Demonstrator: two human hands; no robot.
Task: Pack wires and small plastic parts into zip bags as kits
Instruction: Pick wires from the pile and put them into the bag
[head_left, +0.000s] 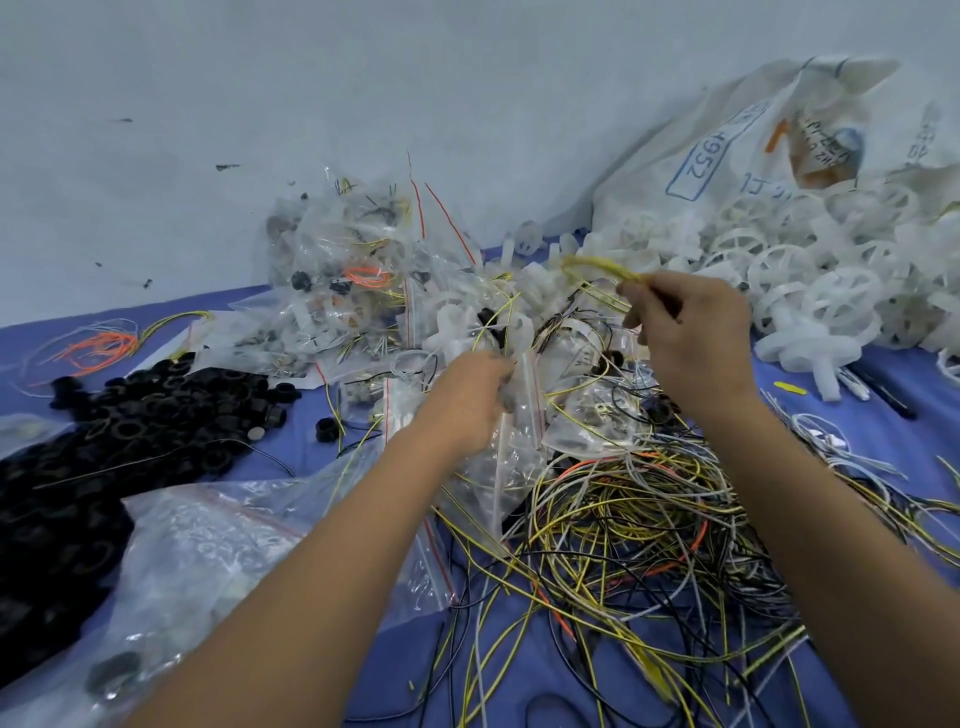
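Your right hand (685, 332) is raised above the pile and pinches a looped yellow wire (602, 267) between thumb and fingertips; the loop arcs up and to the left of the fingers, held clear, it seems, so its tails can be fed downward without snagging. Your left hand (470, 400) is lower and nearer the middle, its fingers curled onto a clear zip bag (519, 415) with a red seal strip; you appear to be holding it steady as the receiving bag, though whether its mouth is open is hard to tell. The wire is well apart from that bag, so the insertion is not yet made. Just below your right forearm lies the tangle of loose wires (639, 525), yellow, black, white and orange; black plastic rings (130, 426) are heaped at the left, white plastic wheels (810, 280) spill from a printed sack (727, 140) at the right, and filled kit bags (353, 260) are piled against the wall; all rest on a blue cloth (519, 675).
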